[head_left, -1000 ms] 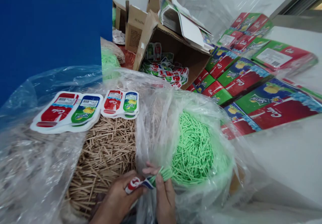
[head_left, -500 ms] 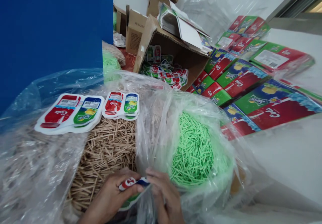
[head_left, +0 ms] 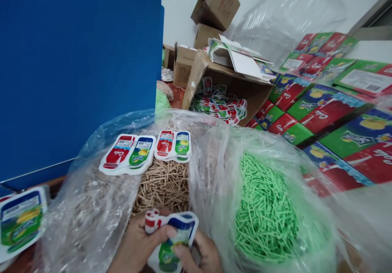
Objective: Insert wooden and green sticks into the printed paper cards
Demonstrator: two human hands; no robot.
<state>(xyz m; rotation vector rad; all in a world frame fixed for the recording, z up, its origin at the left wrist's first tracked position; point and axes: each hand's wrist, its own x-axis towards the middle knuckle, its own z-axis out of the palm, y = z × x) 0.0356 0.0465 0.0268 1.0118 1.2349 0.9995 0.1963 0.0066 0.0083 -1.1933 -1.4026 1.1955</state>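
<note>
Card (head_left: pixel 171 238) pinched by left hand (head_left: pixel 137 248) and right hand (head_left: pixel 199 256), between tan sticks (head_left: pixel 162 185) and green sticks' (head_left: pixel 266 211) bag.

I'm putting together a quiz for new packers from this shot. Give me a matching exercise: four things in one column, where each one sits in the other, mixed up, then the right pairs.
Things
1. green sticks
2. wooden sticks
3. printed packet
4. cardboard box

Places
A. held between the left hand and right hand
B. in the clear bag beside the red and green cartons
C. behind the bags, open toward the camera, packets inside
D. under two stacks of flat packets

Pairs: 1-B, 2-D, 3-A, 4-C
</note>
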